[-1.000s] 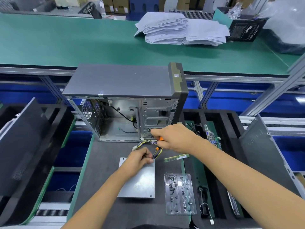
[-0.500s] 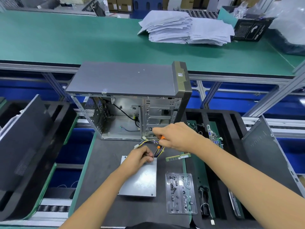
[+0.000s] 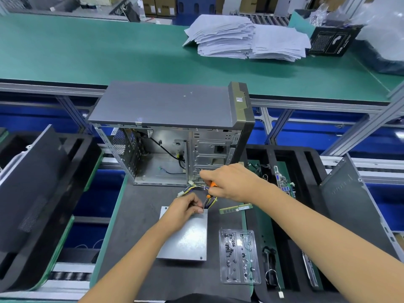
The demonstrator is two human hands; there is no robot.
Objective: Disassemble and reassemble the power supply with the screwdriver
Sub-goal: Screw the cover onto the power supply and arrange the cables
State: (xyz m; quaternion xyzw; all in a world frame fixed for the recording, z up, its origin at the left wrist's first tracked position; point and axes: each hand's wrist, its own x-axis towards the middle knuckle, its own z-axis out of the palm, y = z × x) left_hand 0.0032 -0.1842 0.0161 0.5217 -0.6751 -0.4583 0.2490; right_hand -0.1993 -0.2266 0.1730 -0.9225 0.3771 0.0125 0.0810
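Note:
The silver power supply lies flat on the dark mat in front of the open computer case. Its bundle of coloured cables runs from the far right corner toward the case. My left hand rests on the supply's far edge, fingers pinched at that corner where the cables leave. My right hand grips the orange-handled screwdriver, which points down toward that same corner. The tip is hidden behind my left fingers.
A clear plastic tray with several screws sits right of the supply. A green memory stick lies beside my right wrist. Black foam trays with boards flank the mat; a grey side panel leans at right. Paper stacks lie on the green bench.
Both hands stay at the supply's far right corner with the screwdriver. Only the camera view has shifted slightly.

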